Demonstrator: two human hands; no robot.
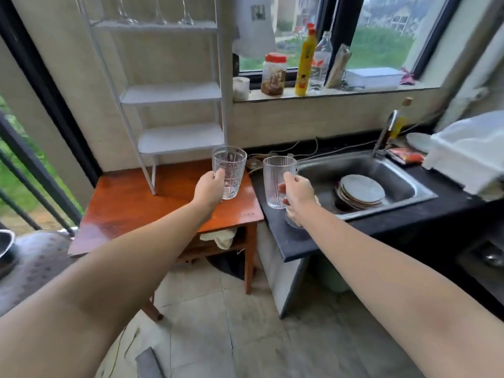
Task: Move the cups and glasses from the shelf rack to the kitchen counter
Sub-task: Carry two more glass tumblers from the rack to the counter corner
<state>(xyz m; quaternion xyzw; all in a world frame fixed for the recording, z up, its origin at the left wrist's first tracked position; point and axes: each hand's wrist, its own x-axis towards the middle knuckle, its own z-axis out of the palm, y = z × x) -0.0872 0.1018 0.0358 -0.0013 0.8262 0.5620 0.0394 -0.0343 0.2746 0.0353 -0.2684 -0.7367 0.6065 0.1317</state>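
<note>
My left hand grips a clear patterned glass, held upright above the right end of the wooden table. A clear ribbed glass mug is held upright in my right hand, above the left end of the black kitchen counter. The white shelf rack stands on the table behind; its two lower shelves look bare. Several stemmed glasses stand on its top shelf. Something clear sits on the counter under my right wrist, mostly hidden.
A steel sink holds a stack of plates, with a tap behind. A white dish rack stands at the right. The window sill carries a jar, a yellow bottle and a clear bottle.
</note>
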